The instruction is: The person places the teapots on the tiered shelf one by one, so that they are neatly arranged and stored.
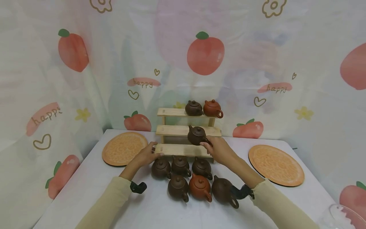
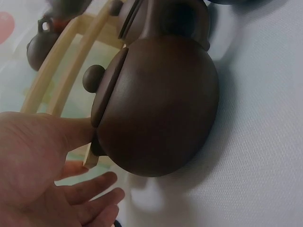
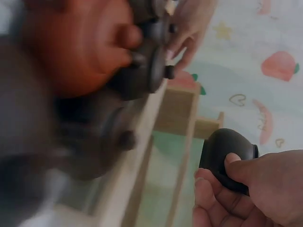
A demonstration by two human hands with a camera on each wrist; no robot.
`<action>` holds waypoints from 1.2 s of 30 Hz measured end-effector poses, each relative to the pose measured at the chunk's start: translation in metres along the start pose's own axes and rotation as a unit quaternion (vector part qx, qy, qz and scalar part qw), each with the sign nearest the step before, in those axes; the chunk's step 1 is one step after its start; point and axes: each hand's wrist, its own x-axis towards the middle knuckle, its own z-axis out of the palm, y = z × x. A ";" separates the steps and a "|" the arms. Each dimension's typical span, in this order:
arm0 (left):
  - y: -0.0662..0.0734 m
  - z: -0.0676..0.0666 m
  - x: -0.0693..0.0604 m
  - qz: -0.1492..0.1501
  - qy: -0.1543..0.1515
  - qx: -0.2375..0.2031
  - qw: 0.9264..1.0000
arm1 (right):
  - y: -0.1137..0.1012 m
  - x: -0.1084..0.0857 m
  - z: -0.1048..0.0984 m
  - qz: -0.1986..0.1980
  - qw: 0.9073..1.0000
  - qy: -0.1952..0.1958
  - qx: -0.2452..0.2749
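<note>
Now the right hand (image 1: 218, 149) is pinching a pot (image 1: 196, 136), its long axis and spout (image 1: 190, 128) pointing away leftward, lid (image 1: 198, 130) hiding the inside; the left hand (image 1: 145, 156), half-curled, is holding the rack (image 1: 183, 149).

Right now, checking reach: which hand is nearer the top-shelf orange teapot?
Right: right hand below the orange teapot; left hand farther, at the lowest shelf's left end.

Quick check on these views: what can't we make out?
- Held dark teapot, head and right wrist views: the right hand covers much of its handle.
- Front-right teapot, head view: the black wrist mount hides part of its right side.
- Clear object, head view: cut off at the lower right corner; type unclear.
- Red teapot, right wrist view: blurred, surface detail lost.
</note>
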 end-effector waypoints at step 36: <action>-0.005 0.003 0.005 0.005 0.027 -0.001 1.000 | -0.053 0.163 0.009 0.108 0.993 -0.028 -0.033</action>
